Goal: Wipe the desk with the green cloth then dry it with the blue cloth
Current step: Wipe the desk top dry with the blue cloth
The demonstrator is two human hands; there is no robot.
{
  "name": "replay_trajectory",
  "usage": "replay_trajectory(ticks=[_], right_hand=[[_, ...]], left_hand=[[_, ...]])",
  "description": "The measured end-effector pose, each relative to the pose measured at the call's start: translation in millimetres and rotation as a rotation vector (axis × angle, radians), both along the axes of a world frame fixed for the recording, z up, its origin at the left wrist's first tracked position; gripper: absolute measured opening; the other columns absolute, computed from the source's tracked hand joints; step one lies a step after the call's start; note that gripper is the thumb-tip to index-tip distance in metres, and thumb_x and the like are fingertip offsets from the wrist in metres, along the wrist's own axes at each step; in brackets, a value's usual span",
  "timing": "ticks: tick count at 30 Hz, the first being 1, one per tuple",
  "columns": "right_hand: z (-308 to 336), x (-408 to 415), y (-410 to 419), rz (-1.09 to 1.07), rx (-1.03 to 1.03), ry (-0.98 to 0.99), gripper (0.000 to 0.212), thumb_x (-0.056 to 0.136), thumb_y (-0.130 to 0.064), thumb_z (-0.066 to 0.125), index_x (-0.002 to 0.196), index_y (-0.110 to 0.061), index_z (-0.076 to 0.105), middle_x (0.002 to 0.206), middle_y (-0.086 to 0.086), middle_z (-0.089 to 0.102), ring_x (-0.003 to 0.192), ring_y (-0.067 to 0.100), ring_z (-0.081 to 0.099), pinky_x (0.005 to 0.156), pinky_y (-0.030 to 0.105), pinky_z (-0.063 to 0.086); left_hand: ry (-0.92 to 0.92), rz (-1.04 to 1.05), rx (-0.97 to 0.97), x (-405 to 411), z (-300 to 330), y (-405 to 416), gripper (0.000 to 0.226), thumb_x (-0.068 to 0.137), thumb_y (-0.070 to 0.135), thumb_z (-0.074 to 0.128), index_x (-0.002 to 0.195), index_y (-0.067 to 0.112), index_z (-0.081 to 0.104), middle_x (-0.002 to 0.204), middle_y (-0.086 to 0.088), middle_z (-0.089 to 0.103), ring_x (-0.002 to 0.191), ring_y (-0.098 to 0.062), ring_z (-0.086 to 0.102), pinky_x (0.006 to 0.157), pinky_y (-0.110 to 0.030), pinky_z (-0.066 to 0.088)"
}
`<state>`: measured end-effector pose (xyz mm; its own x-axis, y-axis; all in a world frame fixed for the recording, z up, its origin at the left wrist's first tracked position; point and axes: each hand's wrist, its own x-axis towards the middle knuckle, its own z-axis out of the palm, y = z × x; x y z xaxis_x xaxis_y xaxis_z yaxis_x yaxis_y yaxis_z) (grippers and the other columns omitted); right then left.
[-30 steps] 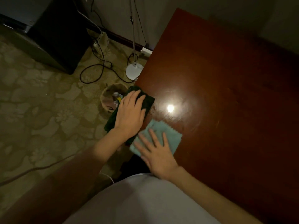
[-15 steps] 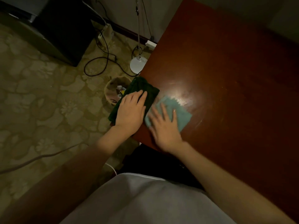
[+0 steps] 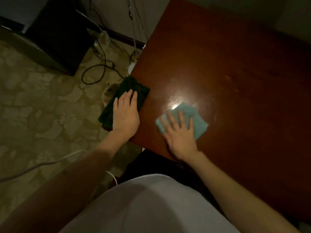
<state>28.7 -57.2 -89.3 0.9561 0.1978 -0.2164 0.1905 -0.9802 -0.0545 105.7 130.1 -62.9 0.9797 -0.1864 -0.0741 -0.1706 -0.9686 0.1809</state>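
Note:
The dark green cloth hangs over the left edge of the reddish-brown desk. My left hand lies flat on it with straight fingers, at the desk's edge. The light blue cloth lies on the desk near its front left corner, under a bright glare spot. My right hand presses on it with spread fingers, covering its near half. Both hands are blurred a little.
On the patterned carpet left of the desk lie black cables, a white cable and a lamp's white base. A small bin stands just below the green cloth. A black cabinet is at the upper left.
My right hand has slid the blue cloth to the right, away from the green cloth and further onto the desk. My left hand has stayed on the green cloth.

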Motion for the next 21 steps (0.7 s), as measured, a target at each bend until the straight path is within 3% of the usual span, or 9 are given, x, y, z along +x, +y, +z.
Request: replay_trajectory(ticks=[2, 5, 6, 8, 11, 13, 17, 19, 21], right_hand=[[3, -41, 10, 0.190, 0.041, 0.046, 0.054, 0.093, -0.042, 0.031, 0.145, -0.029, 0.028, 0.151, 0.001, 0.030, 0.138, 0.034, 0.022, 0.108, 0.058, 0.007], [6, -37, -29, 0.329, -0.025, 0.088, 0.053, 0.092, -0.043, 0.026, 0.143, -0.031, 0.030, 0.149, -0.001, 0.035, 0.136, 0.032, 0.029, 0.106, 0.056, 0.016], [3, -24, -50, 0.265, -0.052, 0.046, 0.054, 0.092, -0.043, 0.022, 0.144, -0.032, 0.029, 0.151, 0.000, 0.032, 0.137, 0.032, 0.028, 0.107, 0.057, 0.015], [0, 5, -95, -0.065, -0.055, 0.062, 0.053, 0.096, -0.044, 0.011, 0.148, -0.034, 0.013, 0.157, 0.000, 0.012, 0.143, 0.031, 0.007, 0.110, 0.057, 0.003], [6, 17, -107, -0.411, -0.003, 0.104, 0.052, 0.100, -0.044, 0.014, 0.148, -0.034, -0.003, 0.157, -0.004, -0.009, 0.142, 0.025, -0.015, 0.111, 0.055, -0.007], [7, 1, -70, -0.339, -0.014, 0.091, 0.053, 0.100, -0.043, 0.015, 0.149, -0.034, -0.002, 0.157, -0.003, -0.008, 0.143, 0.028, -0.012, 0.110, 0.055, -0.007], [3, -66, -3, 0.063, 0.034, 0.054, 0.053, 0.093, -0.041, 0.025, 0.145, -0.029, 0.031, 0.152, 0.001, 0.030, 0.139, 0.033, 0.023, 0.107, 0.059, 0.014], [5, -78, -13, 0.170, 0.043, 0.088, 0.053, 0.092, -0.042, 0.027, 0.142, -0.028, 0.036, 0.149, 0.000, 0.036, 0.137, 0.031, 0.030, 0.106, 0.058, 0.019], [5, -73, -44, 0.137, -0.029, 0.052, 0.055, 0.090, -0.042, 0.024, 0.143, -0.029, 0.036, 0.149, 0.000, 0.036, 0.138, 0.029, 0.029, 0.105, 0.058, 0.021]], left_hand=[[0.004, 0.003, 0.042, -4, 0, -4, 0.055, 0.093, 0.013, 0.043, 0.144, 0.006, 0.026, 0.150, -0.016, 0.026, 0.138, -0.029, 0.021, 0.113, -0.046, 0.012], [0.011, -0.044, 0.080, -12, 1, -10, 0.058, 0.093, 0.020, 0.045, 0.145, 0.008, 0.023, 0.152, -0.016, 0.021, 0.139, -0.028, 0.017, 0.112, -0.045, 0.011], [0.025, -0.062, 0.083, -15, 2, -12, 0.060, 0.094, 0.024, 0.046, 0.146, 0.009, 0.021, 0.153, -0.017, 0.018, 0.140, -0.028, 0.015, 0.112, -0.045, 0.011], [0.059, -0.070, 0.095, -19, 3, -14, 0.065, 0.094, 0.031, 0.047, 0.147, 0.010, 0.016, 0.154, -0.018, 0.010, 0.141, -0.029, 0.009, 0.113, -0.044, 0.010], [0.102, -0.050, 0.113, -22, 4, -19, 0.073, 0.093, 0.039, 0.047, 0.148, 0.011, 0.009, 0.155, -0.017, 0.000, 0.142, -0.029, 0.000, 0.113, -0.045, 0.008], [0.132, -0.042, 0.128, -24, 5, -22, 0.076, 0.092, 0.042, 0.046, 0.149, 0.012, 0.005, 0.155, -0.017, -0.005, 0.142, -0.029, -0.005, 0.113, -0.047, 0.005], [0.109, -0.098, 0.163, -37, 6, -31, 0.073, 0.093, 0.044, 0.044, 0.148, 0.013, 0.007, 0.155, -0.015, -0.004, 0.142, -0.029, -0.007, 0.113, -0.047, 0.003], [0.105, -0.179, 0.145, -47, 5, -39, 0.069, 0.094, 0.042, 0.041, 0.148, 0.013, 0.010, 0.156, -0.012, -0.002, 0.142, -0.026, -0.005, 0.113, -0.045, 0.004], [0.156, -0.242, 0.088, -54, 3, -46, 0.066, 0.096, 0.041, 0.039, 0.148, 0.013, 0.012, 0.157, -0.010, 0.000, 0.143, -0.024, -0.003, 0.114, -0.042, 0.005]])
